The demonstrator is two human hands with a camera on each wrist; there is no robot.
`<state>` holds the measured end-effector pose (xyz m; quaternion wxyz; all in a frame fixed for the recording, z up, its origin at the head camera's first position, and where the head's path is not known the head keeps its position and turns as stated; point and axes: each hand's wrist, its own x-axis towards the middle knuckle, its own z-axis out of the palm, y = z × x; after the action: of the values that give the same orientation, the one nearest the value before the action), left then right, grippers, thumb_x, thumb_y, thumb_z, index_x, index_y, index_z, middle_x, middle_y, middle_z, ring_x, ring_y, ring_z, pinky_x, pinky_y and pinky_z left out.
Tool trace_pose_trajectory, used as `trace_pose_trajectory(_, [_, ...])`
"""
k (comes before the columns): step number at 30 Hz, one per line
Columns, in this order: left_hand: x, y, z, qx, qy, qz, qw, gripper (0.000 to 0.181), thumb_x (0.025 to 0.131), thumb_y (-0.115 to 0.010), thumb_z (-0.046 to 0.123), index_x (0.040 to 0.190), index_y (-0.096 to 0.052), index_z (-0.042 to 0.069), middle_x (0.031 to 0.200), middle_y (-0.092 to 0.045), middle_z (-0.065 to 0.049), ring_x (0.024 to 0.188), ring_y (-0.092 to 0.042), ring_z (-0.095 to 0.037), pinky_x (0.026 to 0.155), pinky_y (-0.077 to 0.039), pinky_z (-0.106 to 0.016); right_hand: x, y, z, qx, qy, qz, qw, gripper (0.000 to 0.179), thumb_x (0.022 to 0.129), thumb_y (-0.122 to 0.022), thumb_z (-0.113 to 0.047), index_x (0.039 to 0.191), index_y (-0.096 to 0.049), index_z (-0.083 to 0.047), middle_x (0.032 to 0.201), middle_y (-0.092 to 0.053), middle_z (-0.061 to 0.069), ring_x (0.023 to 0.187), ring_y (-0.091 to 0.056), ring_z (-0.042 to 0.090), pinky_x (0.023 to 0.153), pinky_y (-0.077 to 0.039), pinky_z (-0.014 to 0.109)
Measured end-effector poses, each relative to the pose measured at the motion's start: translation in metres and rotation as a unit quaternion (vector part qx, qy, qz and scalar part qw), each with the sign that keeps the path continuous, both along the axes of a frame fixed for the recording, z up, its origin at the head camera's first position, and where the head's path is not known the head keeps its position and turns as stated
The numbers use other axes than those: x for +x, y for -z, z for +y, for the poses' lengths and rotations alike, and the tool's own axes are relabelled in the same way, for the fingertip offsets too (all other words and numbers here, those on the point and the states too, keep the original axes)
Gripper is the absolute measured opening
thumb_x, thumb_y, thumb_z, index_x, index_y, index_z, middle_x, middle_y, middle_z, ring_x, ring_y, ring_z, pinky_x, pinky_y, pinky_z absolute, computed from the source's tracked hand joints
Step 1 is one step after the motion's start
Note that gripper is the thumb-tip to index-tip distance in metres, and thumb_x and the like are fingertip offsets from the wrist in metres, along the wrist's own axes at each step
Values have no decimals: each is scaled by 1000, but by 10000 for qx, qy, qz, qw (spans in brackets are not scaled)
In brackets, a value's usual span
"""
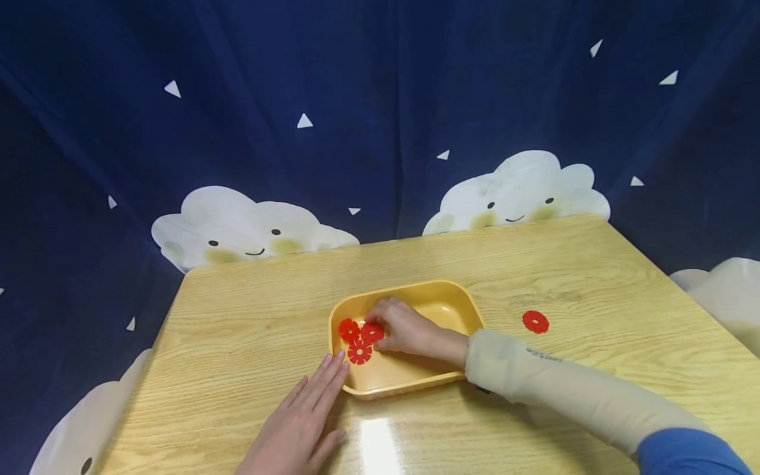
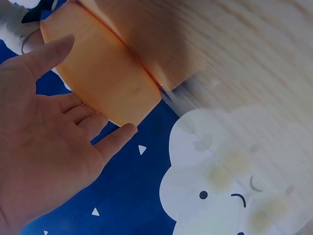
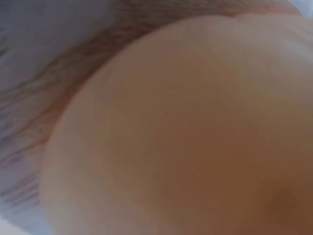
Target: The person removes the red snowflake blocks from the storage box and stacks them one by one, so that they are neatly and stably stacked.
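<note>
A shallow yellow-orange plastic tray (image 1: 410, 388) sits on the wooden table. Inside its left end lie red notched plastic discs, one at the left (image 1: 349, 330), one nearer me (image 1: 359, 352) and one at the right (image 1: 372, 332). My right hand (image 1: 406, 328) reaches into the tray from the right, thumb and curled fingers gripping the right-hand disc by its edge. My left hand (image 1: 303, 415), its fingers straight, rests its fingertips against the tray's near left corner; the left wrist view shows this hand (image 2: 63, 122) beside the tray's outer wall (image 2: 107, 63).
Another red notched disc (image 1: 536, 322) lies on the table (image 1: 249, 323) to the right of the tray. Behind stands a dark blue curtain (image 1: 368, 99) with white clouds and triangles. In the right wrist view the blurred tray wall (image 3: 171, 122) fills most of the picture.
</note>
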<state>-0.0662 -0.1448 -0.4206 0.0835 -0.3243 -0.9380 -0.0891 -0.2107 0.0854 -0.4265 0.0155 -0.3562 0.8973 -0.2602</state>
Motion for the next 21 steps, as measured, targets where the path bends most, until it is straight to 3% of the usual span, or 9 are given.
trace_pose_trajectory(16, [1,-2,0,-59,-36,-158,9999,88,87,-71,41,155,-27,6,163,-18,-5,147,-20,-20,109,-38,-45,0,4,-1,9,70,77,9999,43,73,-84,-10,112,-68,1,105,-66,9,100,-58,23,91,-50,35])
trace_pose_trajectory(21, [1,-2,0,-45,-29,-203,9998,88,87,-71,41,155,-27,6,163,-19,-5,147,-20,-20,109,-38,-46,0,1,0,-61,85,53,9999,42,73,-83,-10,111,-68,1,102,-65,9,95,-57,21,85,-50,33])
